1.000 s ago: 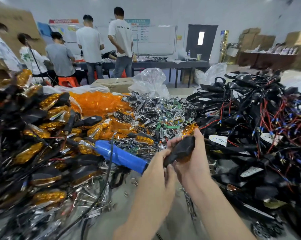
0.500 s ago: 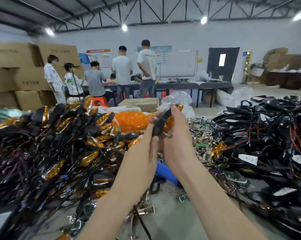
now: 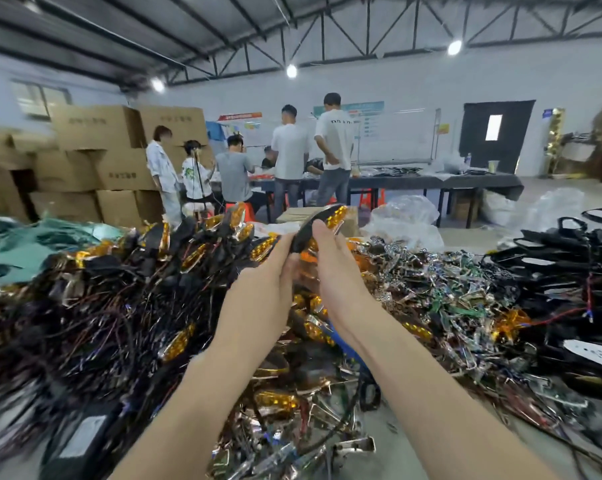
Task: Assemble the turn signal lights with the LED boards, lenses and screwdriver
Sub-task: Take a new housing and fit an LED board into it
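With fingers [image 3: 286,244] of left hand [image 3: 266,275] and right hand [image 3: 332,271] pinching a black plastic turn signal light [image 3: 303,233] with amber ribbed lens [image 3: 337,212] from both sides, holding it high over the heaped finished lights [image 3: 188,259], likely to press the lens home.

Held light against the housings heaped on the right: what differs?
The held light carries an amber lens; the housings on the right show none. The held light is gripped aloft by the left hand and right hand; the housings lie loose in a heap among red wires. Both have black bodies.
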`<state>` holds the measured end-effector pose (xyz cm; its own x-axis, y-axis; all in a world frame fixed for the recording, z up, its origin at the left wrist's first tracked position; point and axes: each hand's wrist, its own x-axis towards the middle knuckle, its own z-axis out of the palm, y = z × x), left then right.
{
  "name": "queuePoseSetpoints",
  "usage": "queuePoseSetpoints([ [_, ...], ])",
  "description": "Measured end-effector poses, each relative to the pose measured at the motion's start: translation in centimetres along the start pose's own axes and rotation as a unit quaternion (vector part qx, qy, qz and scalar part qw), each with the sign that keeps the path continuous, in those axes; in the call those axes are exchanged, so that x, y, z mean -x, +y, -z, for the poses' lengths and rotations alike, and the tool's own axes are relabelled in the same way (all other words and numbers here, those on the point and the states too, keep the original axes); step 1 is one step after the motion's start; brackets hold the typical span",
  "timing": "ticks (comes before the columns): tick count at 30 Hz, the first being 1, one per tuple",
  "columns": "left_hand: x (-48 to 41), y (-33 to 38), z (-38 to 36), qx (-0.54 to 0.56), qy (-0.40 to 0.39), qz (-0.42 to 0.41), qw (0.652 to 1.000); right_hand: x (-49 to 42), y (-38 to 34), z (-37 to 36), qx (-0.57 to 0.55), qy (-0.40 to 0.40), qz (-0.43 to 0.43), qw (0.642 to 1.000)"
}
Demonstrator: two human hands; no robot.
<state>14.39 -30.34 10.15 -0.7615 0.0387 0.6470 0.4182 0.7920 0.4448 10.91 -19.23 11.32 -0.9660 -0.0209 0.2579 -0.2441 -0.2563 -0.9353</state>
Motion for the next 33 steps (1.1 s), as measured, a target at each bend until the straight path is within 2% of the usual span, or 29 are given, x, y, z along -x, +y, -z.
queuePoseSetpoints([
  [3,-1.3,-1.4,0.7,-0.016,0.028,0.025,0.999,-1.0,0.3,-1.3,0.059,-0.052,0.014,0.997],
  [6,-4.4,-3.2,1.8,-0.054,0.102,0.051,0.992,-2.1,-0.3,-3.2,0.131,-0.109,0.049,0.984],
  [9,-8.5,-5.4,3.1,-0.104,0.203,0.059,0.972,-3.1,-0.6,-3.8,0.164,-0.125,0.061,0.977],
  [11,-11.5,-7.2,3.7,-0.127,0.239,0.081,0.959,-4.0,-0.2,-3.0,0.159,-0.122,0.064,0.978],
  [13,-14.5,-9.3,3.8,-0.136,0.219,0.138,0.956,-4.5,0.5,-1.5,0.152,-0.112,0.062,0.98],
  [16,-17.4,-12.6,3.5,-0.105,0.078,0.248,0.96,-4.8,2.0,1.5,0.145,-0.083,0.064,0.984],
  [18,-17.7,-14.5,3.0,-0.149,-0.017,0.308,0.939,-4.8,2.8,3.7,0.146,-0.061,0.076,0.985],
  [19,-17.6,-15.1,2.8,-0.175,-0.038,0.322,0.93,-4.7,3.0,4.7,0.15,-0.052,0.083,0.984],
  [21,-17.0,-15.7,2.2,-0.207,-0.028,0.309,0.928,-4.5,3.2,6.2,0.148,-0.029,0.091,0.984],
  [26,-15.1,-12.4,0.0,-0.203,0.042,0.237,0.949,-3.8,4.5,7.9,0.108,0.006,0.081,0.991],
  [30,-13.8,-6.5,-3.4,-0.097,0.054,0.146,0.983,-2.4,4.9,8.6,0.089,0.012,0.071,0.993],
  [33,-11.6,-0.7,-7.5,0.014,0.044,0.076,0.996,-1.0,5.2,10.1,0.076,0.044,0.056,0.995],
])
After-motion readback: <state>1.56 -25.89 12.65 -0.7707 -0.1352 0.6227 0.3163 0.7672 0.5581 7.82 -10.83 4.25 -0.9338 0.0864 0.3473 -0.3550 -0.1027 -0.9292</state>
